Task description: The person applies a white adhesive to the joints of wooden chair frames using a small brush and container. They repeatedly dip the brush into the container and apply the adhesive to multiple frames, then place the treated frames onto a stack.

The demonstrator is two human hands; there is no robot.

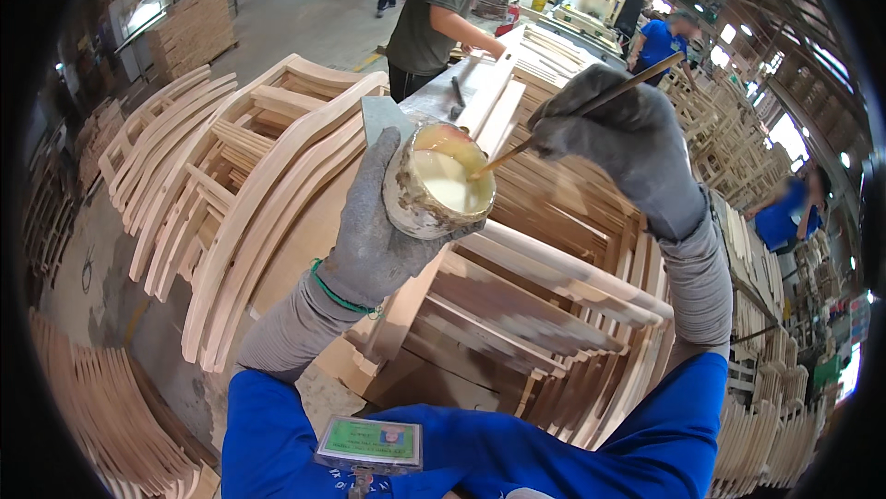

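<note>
My left hand (363, 239), in a grey glove with a green cord around the wrist, grips a crusted round cup (417, 196). Pale cream liquid, which looks like glue, (441, 181) partly fills it. My right hand (623, 134), gloved in darker grey, closes around a thin wooden stick (509, 159). The stick's lower end reaches into the cup near its right inner wall. A flat grey piece (380, 117) shows just behind my left fingers; whether I touch it, I cannot tell. Beneath both hands stand stacked wooden frames (554, 268) with slats.
Curved wooden frames (268, 176) are stacked to the left, with more curved pieces (111, 397) at lower left. Ahead, a person in a dark shirt (429, 37) leans over a bench (434, 104) with wooden strips. Other people in blue (657, 42) stand farther right among piled chair parts.
</note>
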